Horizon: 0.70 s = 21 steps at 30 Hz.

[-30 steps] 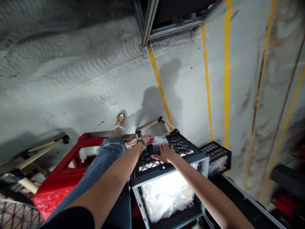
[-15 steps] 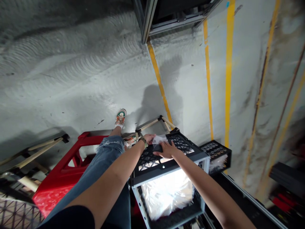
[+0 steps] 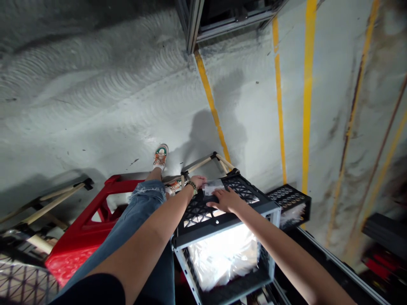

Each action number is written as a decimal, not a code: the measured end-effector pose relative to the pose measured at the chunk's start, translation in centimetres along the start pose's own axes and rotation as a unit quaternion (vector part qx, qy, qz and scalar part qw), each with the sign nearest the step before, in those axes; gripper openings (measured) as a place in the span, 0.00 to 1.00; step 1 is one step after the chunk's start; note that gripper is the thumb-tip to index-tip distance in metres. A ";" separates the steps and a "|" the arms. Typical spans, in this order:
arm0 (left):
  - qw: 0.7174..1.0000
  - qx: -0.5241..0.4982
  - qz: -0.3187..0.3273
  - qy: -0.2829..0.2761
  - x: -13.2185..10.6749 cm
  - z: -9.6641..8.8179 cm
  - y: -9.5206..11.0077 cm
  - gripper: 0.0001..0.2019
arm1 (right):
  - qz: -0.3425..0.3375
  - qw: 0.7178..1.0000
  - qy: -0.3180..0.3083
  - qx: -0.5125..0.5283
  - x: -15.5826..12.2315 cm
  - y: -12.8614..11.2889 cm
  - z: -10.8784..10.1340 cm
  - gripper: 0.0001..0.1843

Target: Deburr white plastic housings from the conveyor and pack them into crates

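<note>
A black lattice-sided crate (image 3: 193,215) stands in front of me, a small clear plastic pouch (image 3: 210,187) with a whitish slip lying against its near-top face. My left hand (image 3: 199,181), a beaded bracelet at its wrist, has its fingers closed at the pouch's left edge. On the pouch's right side and the crate face, my right hand (image 3: 226,200) lies flat with its fingers spread. Inside the crate's open side sits a shiny, crumpled clear plastic bag (image 3: 224,256); glare hides what is in it.
To my left is a red plastic stool (image 3: 79,231), with a beige-pipe frame (image 3: 57,203) beyond it. A smaller black crate (image 3: 294,207) stands at right. A metal-framed rack (image 3: 193,25) stands across the floor, which has yellow lines (image 3: 308,97).
The pouch now lies flatter against the crate, its slip less raised. My left hand has shifted slightly up, and my right hand has slid a little to the right.
</note>
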<state>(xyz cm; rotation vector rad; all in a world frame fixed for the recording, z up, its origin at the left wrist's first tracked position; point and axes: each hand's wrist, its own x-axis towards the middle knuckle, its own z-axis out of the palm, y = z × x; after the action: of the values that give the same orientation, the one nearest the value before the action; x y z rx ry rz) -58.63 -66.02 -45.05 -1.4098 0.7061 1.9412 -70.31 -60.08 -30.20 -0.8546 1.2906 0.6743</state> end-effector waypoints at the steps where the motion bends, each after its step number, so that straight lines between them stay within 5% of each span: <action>1: 0.999 0.033 0.011 0.000 0.1 0.1 0.0 0.17 | 0.002 1.000 -0.002 0.002 0.2 0.2 -0.1 0.46; 8: 0.952 0.266 0.154 0.004 -0.8 -0.6 -0.9 0.15 | -0.016 1.000 0.019 0.000 -0.5 -1.6 0.0 0.44; 13: 0.909 0.345 0.231 -0.039 -2.1 -1.1 -1.8 0.13 | -0.071 0.990 0.122 0.027 -3.1 -3.1 -0.5 0.33; 21: 0.890 0.362 0.274 0.036 -4.1 -2.1 -2.4 0.22 | 0.013 0.961 0.219 0.169 2.8 -0.7 -2.2 0.25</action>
<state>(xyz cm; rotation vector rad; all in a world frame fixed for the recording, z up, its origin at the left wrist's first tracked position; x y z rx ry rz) -54.58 -66.71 -41.82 -0.8518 1.7946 1.6930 -70.45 -62.34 -33.01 -0.7256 1.7579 0.2714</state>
